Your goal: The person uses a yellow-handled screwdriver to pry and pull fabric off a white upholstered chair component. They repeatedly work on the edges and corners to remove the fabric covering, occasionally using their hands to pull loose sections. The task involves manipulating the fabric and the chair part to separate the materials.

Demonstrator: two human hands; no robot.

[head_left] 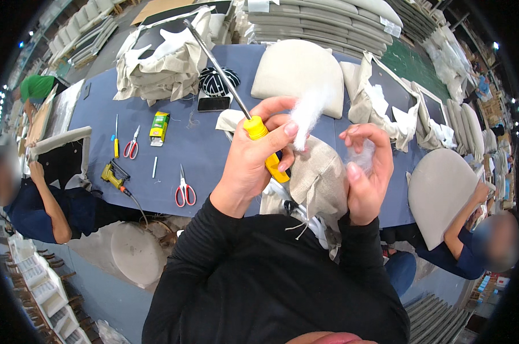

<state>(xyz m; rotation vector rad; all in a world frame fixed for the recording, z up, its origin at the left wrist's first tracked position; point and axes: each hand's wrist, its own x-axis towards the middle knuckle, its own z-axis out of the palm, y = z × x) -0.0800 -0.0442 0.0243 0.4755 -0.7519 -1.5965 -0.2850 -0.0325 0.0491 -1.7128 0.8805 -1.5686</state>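
Upholstery workshop (co-workers [33, 209] alongside), stacked beige cushions [322, 24], staple gun [113, 175], red-handled scissors [180, 196], long blue-grey worktable [97, 125]

Our forearms [199, 249] bend inward. Our left hand [245, 163] is curled in a grip, thumb [282, 136] extended rightward; our right hand [373, 178] is cupped, fingers [367, 133] arched apart from the thumb.

Downward fisheye view from head height, close over left hand [245, 163], right hand [371, 172] and table [201, 150].

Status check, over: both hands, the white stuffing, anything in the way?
Left hand gripping yellow-handled tool, white stuffing at its thumb. Right hand curled around wispy tuft, grip unclear. Beige fabric piece between hands. Possible snag: metal shaft jutting forward.
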